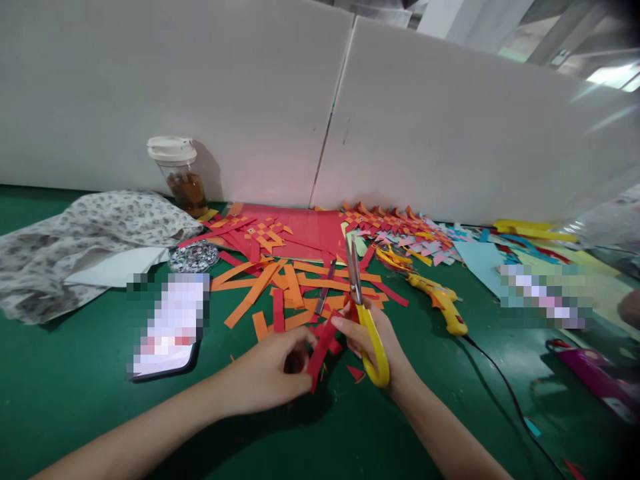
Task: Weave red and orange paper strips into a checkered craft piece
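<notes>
In the head view, my left hand (pixel 275 367) pinches a red paper strip (pixel 323 350) near its lower end. My right hand (pixel 377 337) holds a pair of scissors (pixel 370 333) with yellow handles, the blades pointing away from me. Fingers of that hand also touch the upper part of the red strip. Orange paper strips (pixel 260 293) lie loosely spread just beyond my hands, with more red ones among them. A small red scrap (pixel 356 373) rests on the green table (pixel 240 447) below the scissors.
A yellow glue gun (pixel 440 303) with a black cord lies right. Woven paper pieces (pixel 395 223) and a red sheet (pixel 305 230) are along the white partition (pixel 200 73). Left are a phone (pixel 170 327), a lidded cup (pixel 183 177) and patterned cloth (pixel 110 217). A purple object (pixel 595 377) sits far right.
</notes>
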`<state>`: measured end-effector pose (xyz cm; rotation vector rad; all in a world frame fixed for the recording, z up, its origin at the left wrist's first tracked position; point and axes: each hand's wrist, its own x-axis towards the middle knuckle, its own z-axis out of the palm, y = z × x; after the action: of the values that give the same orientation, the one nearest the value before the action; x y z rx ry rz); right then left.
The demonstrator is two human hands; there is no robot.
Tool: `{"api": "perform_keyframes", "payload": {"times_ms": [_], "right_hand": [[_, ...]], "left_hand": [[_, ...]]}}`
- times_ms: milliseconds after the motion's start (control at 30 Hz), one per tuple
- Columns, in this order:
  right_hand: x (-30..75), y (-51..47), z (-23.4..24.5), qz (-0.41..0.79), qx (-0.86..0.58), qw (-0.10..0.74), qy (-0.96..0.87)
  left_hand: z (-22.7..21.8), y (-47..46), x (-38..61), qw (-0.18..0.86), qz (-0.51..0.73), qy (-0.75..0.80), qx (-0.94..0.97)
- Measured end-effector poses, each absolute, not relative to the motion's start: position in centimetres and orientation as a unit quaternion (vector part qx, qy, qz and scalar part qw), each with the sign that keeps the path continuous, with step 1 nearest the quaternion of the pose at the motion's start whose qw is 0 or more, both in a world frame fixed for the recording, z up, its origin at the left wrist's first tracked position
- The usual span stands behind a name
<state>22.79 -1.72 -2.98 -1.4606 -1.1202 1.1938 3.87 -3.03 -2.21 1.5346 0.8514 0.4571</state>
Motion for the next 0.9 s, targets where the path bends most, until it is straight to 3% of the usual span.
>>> {"api": "perform_keyframes", "payload": {"times_ms": [267,600,900], "right_hand": [[23.5,-0.9,-3.8,0.455,-0.593,0.477,-0.462],[24.6,-0.4,-3.7,0.433,-0.604,0.509,-0.435],[24.6,-0.8,-4.2,0.329,-0.619,0.472,-0.534]], "left_hand": [[-1.5,-2.1,3.2,0.553,0.179,0.402,0.707],[0.5,1.8,-0.8,0.292,0.205,0.557,0.75],[-1.0,2.8,-1.7,0.321,0.185,0.572,0.732]]}}
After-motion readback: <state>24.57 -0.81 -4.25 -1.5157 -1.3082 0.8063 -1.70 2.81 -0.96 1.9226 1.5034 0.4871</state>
